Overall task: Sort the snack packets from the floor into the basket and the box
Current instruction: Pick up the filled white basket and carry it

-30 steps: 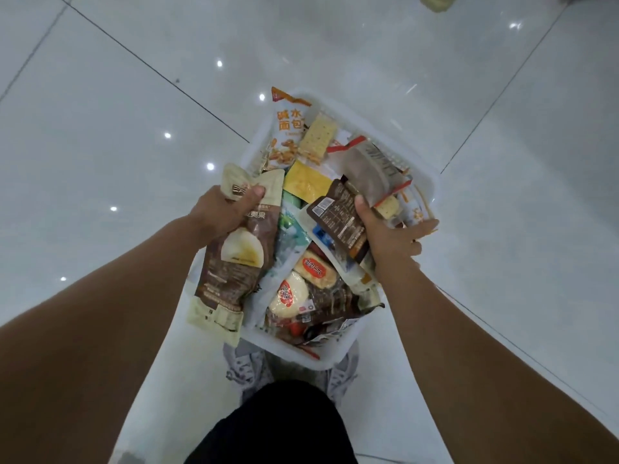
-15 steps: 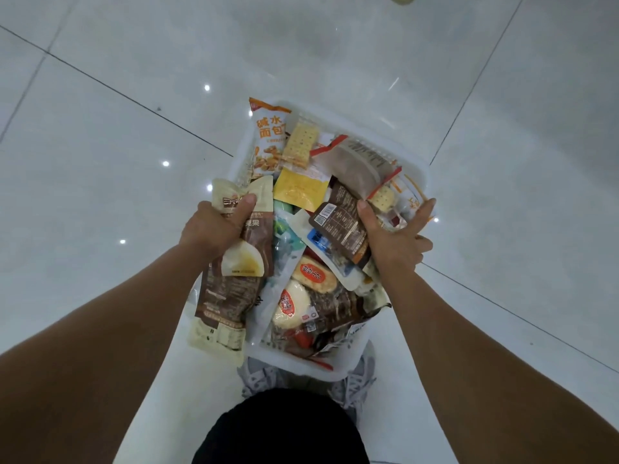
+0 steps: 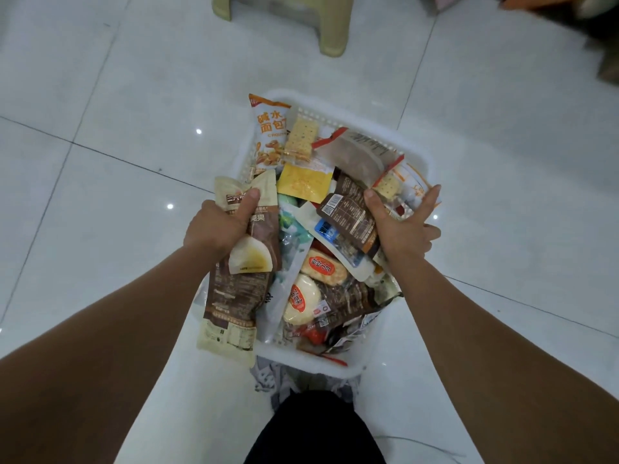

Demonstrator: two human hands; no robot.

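Observation:
A white plastic basket (image 3: 415, 155) heaped with several snack packets is held up in front of me above the floor. My left hand (image 3: 217, 226) grips its left rim, thumb pressing a long brown and cream packet (image 3: 234, 289) that hangs over that side. My right hand (image 3: 402, 229) grips the right rim, thumb on a dark brown packet (image 3: 348, 219), index finger stretched out along the rim. An orange and white packet (image 3: 269, 135) and a cracker packet (image 3: 301, 139) stick up at the far end. The box is not in view.
Glossy white floor tiles (image 3: 100, 95) lie all around. A pale green plastic stool (image 3: 301, 21) stands ahead at the top. Dark and orange things sit at the top right corner (image 3: 569, 8). My shoes (image 3: 268, 380) and dark trousers show below the basket.
The view has moved forward across the floor with the basket carried along. The stool has come into view at the top. Both hands keep the same hold.

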